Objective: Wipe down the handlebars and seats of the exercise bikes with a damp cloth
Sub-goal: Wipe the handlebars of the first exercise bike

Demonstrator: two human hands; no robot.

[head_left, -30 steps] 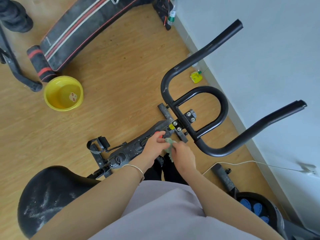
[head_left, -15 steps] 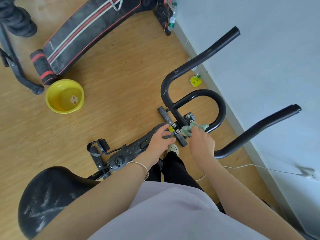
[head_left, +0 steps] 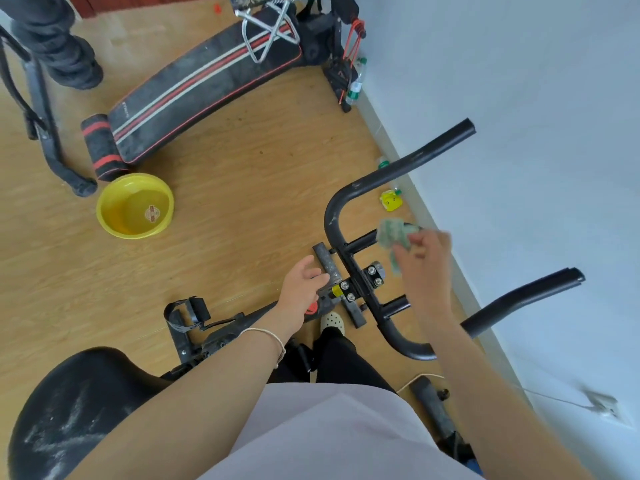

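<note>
Head view: the right hand pinches a bunched green cloth over the inner loop of the black handlebars. Both hand and cloth are motion-blurred, so I cannot tell if the cloth touches the bar. The left hand has loose fingers, holds nothing and is just beside the flat bracket at the stem; contact is unclear. The hands are apart. The seat at bottom left has white dusty streaks and looks unwiped. A yellow basin sits on the floor beside a sit-up bench, well apart from the bike.

Step is probably the handlebar wipe. Wrap the cloth round the tube rather than dabbing, and slide it out to each end cap. Steady the stem with the left hand. Rub harder on the pale scuffs at the bend, and refold the cloth to a clean face.
</note>
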